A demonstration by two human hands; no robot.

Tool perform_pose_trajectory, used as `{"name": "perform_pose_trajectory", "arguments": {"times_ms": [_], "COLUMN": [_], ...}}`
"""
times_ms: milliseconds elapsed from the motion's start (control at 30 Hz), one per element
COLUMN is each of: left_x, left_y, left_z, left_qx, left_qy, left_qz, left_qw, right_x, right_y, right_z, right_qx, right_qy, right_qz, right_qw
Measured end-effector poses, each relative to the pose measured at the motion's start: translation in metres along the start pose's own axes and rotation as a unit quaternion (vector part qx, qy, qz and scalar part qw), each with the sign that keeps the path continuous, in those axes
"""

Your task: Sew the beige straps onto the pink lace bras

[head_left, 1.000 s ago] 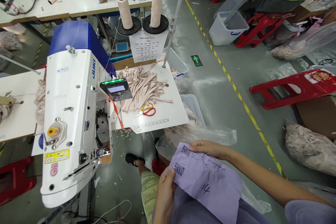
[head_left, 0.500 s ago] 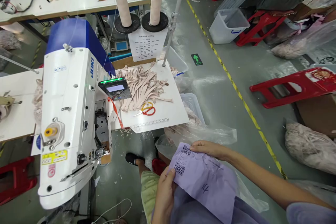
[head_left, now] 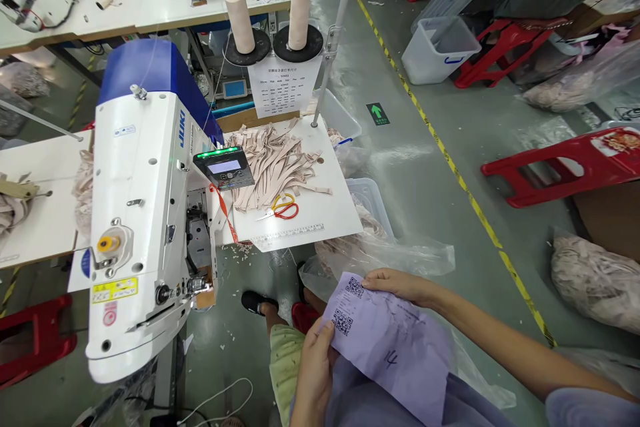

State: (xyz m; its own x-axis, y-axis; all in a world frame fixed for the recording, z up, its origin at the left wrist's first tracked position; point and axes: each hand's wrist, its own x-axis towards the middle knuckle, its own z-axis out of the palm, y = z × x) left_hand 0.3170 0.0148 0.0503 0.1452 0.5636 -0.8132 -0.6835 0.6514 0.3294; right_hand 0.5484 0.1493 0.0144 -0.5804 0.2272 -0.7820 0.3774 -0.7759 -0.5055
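Note:
A creased purple sheet of paper [head_left: 395,347] with QR codes and a handwritten 14 is held in front of my body. My left hand [head_left: 316,353] pinches its lower left edge, the thumb on top beside a QR code. At the far upper edge my right hand [head_left: 397,282] grips it, fingers curled over the paper. Past the hands, a white table [head_left: 327,223] carries a heap of beige fabric strips [head_left: 280,160]. Small scissors [head_left: 283,208] with red and yellow handles lie near the table's front edge. Neither hand touches them.
A white and blue sewing machine [head_left: 145,213] with a control panel [head_left: 225,167] stands at left. Two thread cones [head_left: 299,17] rise behind the table. Plastic bins [head_left: 373,203] and bagged strips sit beside it. Red stools [head_left: 560,170] and a fabric-filled bag [head_left: 595,280] are at right.
The view has shifted slightly, so the machine and table appear a little further right. Both hands hold the paper as before.

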Motion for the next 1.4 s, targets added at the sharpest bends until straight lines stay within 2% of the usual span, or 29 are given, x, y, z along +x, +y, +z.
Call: {"name": "perform_pose_trajectory", "arguments": {"times_ms": [500,833,1400], "left_x": [0.001,0.012,0.013], "left_y": [0.006,-0.004,0.000], "left_z": [0.008,0.000,0.002], "left_qx": [-0.005,0.003,0.018], "left_qy": [-0.002,-0.005,-0.005], "left_qz": [-0.007,-0.016,-0.026], "left_qw": [1.000,1.000,0.999], "right_x": [0.000,-0.001,0.000], "right_y": [0.007,0.010,0.012], "right_z": [-0.003,-0.003,-0.004], "right_qx": [0.008,0.036,0.042], "right_qy": [0.013,0.030,0.028], "right_qz": [-0.001,0.009,0.020], "right_qw": [1.000,0.999,0.999]}}
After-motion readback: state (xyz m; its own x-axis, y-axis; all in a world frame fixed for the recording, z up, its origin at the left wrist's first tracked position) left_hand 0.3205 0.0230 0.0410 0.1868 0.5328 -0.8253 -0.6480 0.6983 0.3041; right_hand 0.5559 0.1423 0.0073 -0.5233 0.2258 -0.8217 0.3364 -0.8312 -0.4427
